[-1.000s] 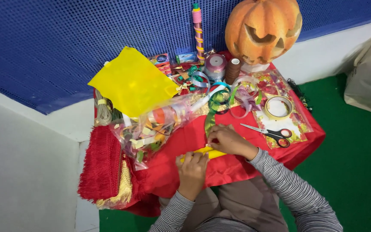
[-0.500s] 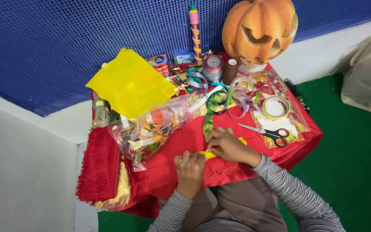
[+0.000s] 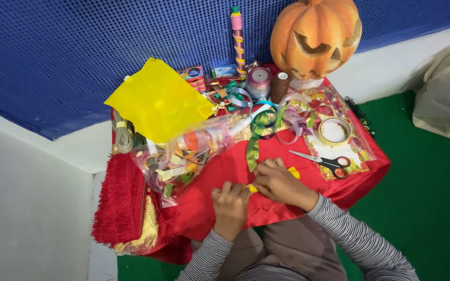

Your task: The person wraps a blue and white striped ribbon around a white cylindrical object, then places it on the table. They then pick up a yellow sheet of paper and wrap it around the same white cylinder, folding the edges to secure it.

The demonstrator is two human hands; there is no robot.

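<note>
Blue perforated wall backs a small table (image 3: 298, 203) draped in red cloth, with green floor to the right. At the far left edge hangs a red fringed trim (image 3: 118, 208), shaggy and thick. Just right of it lies a clear plastic bag (image 3: 183, 156), crinkled, stuffed with bits of coloured ribbon and paper scraps; a smooth yellow sheet (image 3: 157, 101) rests above it. My left hand (image 3: 230, 205) sits at the near edge, fingers curled down and pinched together on one end of a small yellow strip (image 3: 253, 188). My right hand (image 3: 277, 182) lies touching it, knuckles up, its grip closed over the rest of that strip, whose tip shows at the far side. Beyond my hands curl loops of glossy ribbon (image 3: 259, 122). Further right lie scissors (image 3: 321, 161) with red and black handles, a ring of tape (image 3: 334, 131) on a clear printed packet, and a carved orange pumpkin (image 3: 316, 36) at the far edge.
</note>
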